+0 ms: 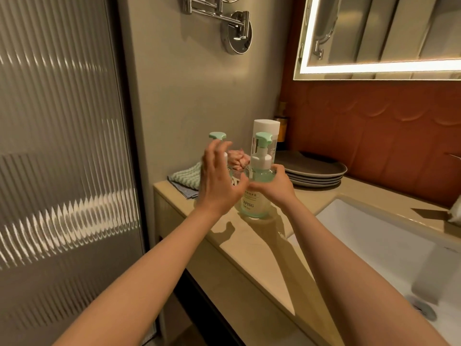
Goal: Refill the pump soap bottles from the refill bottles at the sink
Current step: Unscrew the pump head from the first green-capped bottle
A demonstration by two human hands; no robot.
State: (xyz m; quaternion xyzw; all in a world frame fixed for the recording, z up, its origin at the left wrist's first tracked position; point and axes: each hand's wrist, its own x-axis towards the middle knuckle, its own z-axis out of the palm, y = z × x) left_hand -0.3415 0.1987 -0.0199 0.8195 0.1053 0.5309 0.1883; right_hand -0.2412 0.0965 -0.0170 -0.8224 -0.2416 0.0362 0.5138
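A clear pump soap bottle [254,201] with a mint-green pump head and pale green liquid stands on the beige counter [252,248]. My right hand [273,187] grips its body from the right. My left hand [219,181] hovers just left of it, fingers spread and loosely bent, holding nothing. Behind my left hand a second pump bottle shows only its mint-green pump head [217,136]. A tall clear bottle with a white cap [266,127] stands upright right behind the held bottle.
A white sink basin [389,248] lies to the right. Grey plates [314,171] are stacked at the back. A folded green cloth [185,177] and a pink item [238,157] sit at the counter's left end. A ribbed glass door [62,146] stands on the left.
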